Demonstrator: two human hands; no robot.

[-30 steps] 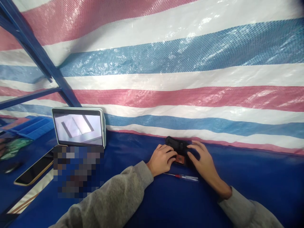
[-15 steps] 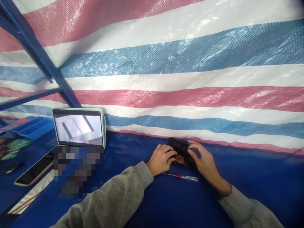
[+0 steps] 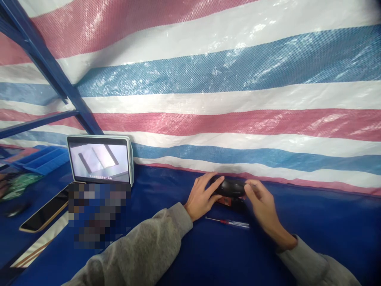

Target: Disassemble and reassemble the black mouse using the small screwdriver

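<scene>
Between my two hands is a glossy black rounded plastic shell point(image 3: 231, 188), held tilted over a lower black part that carries a reddish-orange circuit board point(image 3: 225, 201). My left hand point(image 3: 202, 197) grips the shell's left end, its fingers over the top and its thumb low near the board. At the other end, my right hand point(image 3: 259, 200) pinches the shell's edge between thumb and curled fingers. Just in front of these parts lies a small screwdriver point(image 3: 229, 222) with a clear and red handle, its tip pointing left. The lower part is mostly covered by the shell.
A tablet point(image 3: 100, 161) stands propped at the left, showing a video. A phone point(image 3: 46, 208) lies left of a pixelated patch. Farther left are a blue divided tray point(image 3: 44, 159) and a green bag point(image 3: 22, 186). Behind the blue table surface point(image 3: 321, 230) hangs a striped tarp point(image 3: 238, 123).
The black shell has been turned over, from its hollow side to its glossy outer side. My left fingers have moved up onto it, and my right fingers have curled in on its right end.
</scene>
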